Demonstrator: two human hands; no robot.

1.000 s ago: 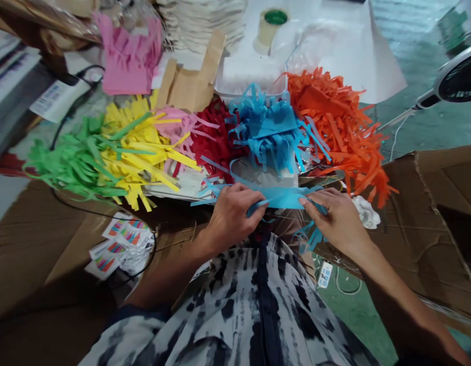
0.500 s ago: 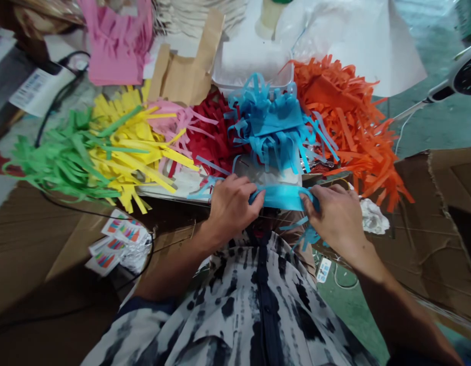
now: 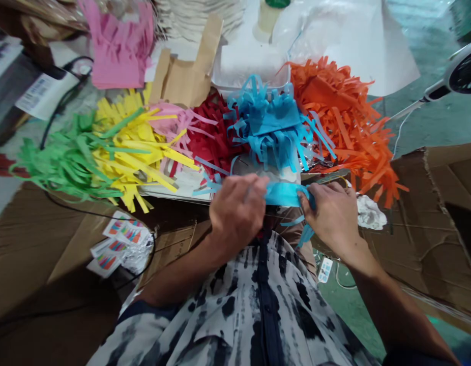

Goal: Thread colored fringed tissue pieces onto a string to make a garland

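Blue paper fringe (image 3: pixel 287 194) gripped at each end by left hand (image 3: pixel 237 216) and right hand (image 3: pixel 330 216).

The left hand (image 3: pixel 237 216) and right hand (image 3: pixel 332 218) grip a blue paper strip (image 3: pixel 285 194) between them, above a black-and-white patterned shirt (image 3: pixel 228 310). Just beyond the hands, fringed blue paper (image 3: pixel 268 124) lies between red paper (image 3: pixel 216 137) and orange paper (image 3: pixel 342 122), with yellow paper (image 3: pixel 136 152) and green paper (image 3: pixel 63 162) further left. Brown cardboard (image 3: pixel 430 223) lies beside the right hand.
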